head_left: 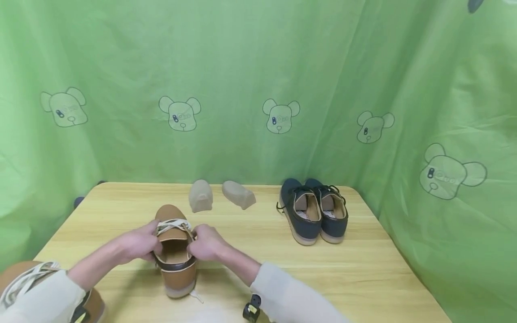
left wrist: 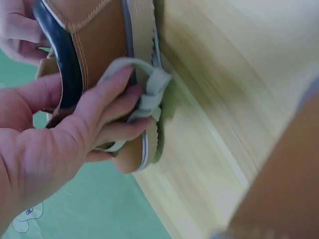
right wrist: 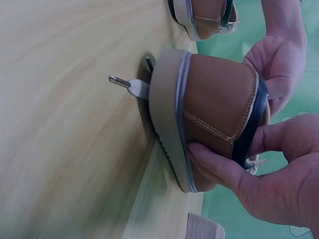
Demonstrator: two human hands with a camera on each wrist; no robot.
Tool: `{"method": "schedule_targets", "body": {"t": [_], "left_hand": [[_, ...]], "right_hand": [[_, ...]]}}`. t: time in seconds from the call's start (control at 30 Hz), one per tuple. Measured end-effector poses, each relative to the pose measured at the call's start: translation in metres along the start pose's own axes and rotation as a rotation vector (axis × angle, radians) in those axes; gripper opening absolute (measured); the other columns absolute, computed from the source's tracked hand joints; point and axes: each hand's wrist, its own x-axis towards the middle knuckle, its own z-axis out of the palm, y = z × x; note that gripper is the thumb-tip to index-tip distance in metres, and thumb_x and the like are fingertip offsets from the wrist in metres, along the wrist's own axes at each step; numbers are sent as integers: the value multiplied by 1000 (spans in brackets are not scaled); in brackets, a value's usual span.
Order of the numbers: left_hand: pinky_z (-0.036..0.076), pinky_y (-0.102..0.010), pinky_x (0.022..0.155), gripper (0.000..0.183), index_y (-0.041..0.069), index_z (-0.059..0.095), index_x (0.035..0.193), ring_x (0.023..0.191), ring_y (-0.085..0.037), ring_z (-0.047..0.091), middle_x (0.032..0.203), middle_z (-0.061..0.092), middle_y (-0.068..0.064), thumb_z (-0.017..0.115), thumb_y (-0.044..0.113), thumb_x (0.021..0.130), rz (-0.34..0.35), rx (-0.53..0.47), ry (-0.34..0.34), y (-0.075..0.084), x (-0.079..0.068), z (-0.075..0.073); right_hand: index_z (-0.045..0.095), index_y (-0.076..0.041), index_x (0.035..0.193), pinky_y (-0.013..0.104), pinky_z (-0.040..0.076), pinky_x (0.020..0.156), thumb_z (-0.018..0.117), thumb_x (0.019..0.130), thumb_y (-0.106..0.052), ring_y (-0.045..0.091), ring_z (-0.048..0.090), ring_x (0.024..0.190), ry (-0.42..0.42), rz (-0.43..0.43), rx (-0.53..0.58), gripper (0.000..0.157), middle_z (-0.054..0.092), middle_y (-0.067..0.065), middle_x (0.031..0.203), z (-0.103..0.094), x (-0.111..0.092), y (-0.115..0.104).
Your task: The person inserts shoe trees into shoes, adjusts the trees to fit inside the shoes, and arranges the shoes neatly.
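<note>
Both hands are at a brown lace-up shoe (head_left: 179, 279) on the table, its toe pointing away and its heel toward me. The left hand (head_left: 141, 242) grips the left side of the collar, thumb at the opening. In the left wrist view, its fingers lie along the outer side over the white lace (left wrist: 149, 99). On the right side, the right hand (head_left: 208, 243) pinches the collar with its thumb at the rim and fingers against the outer wall. A lace tip (right wrist: 119, 81) sticks out near the heel sole. The shoe's inside is partly shadowed.
Another brown shoe (head_left: 20, 270) stands at the near left, partly behind the left sleeve. Two grey-beige shoe inserts (head_left: 200, 195) lie at the back. A pair of navy shoes (head_left: 308, 231) stands at the right. Green curtain (head_left: 226, 89) surrounds the wooden table (head_left: 258, 242).
</note>
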Motion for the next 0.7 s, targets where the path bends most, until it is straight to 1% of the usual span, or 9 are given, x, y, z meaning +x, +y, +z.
{"method": "schedule_targets", "body": {"t": [0.03,0.1,0.17,0.23,0.3,0.4,0.47,0.63,0.7], "left_hand": [[60,-45,84,101,-17,-15,151,103,-36,63,149,13,-53,51,-14,74,14,-11,9,1,0,1],[60,-47,83,98,-16,-6,153,106,-38,62,148,22,-49,50,-15,72,53,-32,21,4,1,3],[59,-51,87,97,-13,2,154,114,-41,58,148,28,-45,51,-15,70,80,-34,38,8,0,6],[57,-53,91,98,-11,5,155,117,-40,57,149,30,-42,52,-14,69,92,-24,56,15,0,10],[55,-56,95,99,-8,5,157,119,-40,57,150,30,-42,53,-14,70,100,-16,64,24,0,14],[55,-55,97,101,-7,3,158,118,-41,59,151,28,-42,55,-13,71,113,-18,62,38,2,21],[55,-55,97,101,-7,4,158,120,-44,59,151,29,-42,55,-13,72,129,-23,51,48,4,27],[54,-54,99,101,-3,7,160,126,-46,55,153,31,-38,56,-14,73,154,-27,30,66,16,46],[54,-54,99,101,-2,6,160,127,-47,55,156,27,-38,56,-14,73,156,-26,23,72,23,54]], "right_hand": [[66,-5,85,26,41,51,67,75,1,15,49,62,7,5,15,11,59,4,75,-1,-1,1],[66,-5,85,26,41,51,67,74,2,16,49,61,25,8,42,13,58,3,74,-4,-3,2],[68,-2,92,27,43,52,67,73,3,16,51,63,40,2,69,19,60,3,76,-8,-7,3],[68,2,103,27,45,53,67,76,3,17,55,66,46,-6,102,27,63,4,79,-15,-12,4],[66,4,109,27,46,53,67,77,3,17,57,65,54,-16,114,31,65,5,79,-25,-17,6],[63,7,115,27,44,49,65,80,2,15,57,61,60,-19,141,35,67,6,77,-41,-25,10],[62,7,117,27,44,48,64,80,2,15,56,59,70,-18,138,37,67,6,77,-51,-30,14],[60,9,121,28,47,51,62,82,2,16,57,62,84,-20,96,39,66,8,80,-75,-44,25],[59,9,121,28,45,50,61,83,3,16,55,61,95,-21,78,39,65,7,79,-83,-50,31]]}}
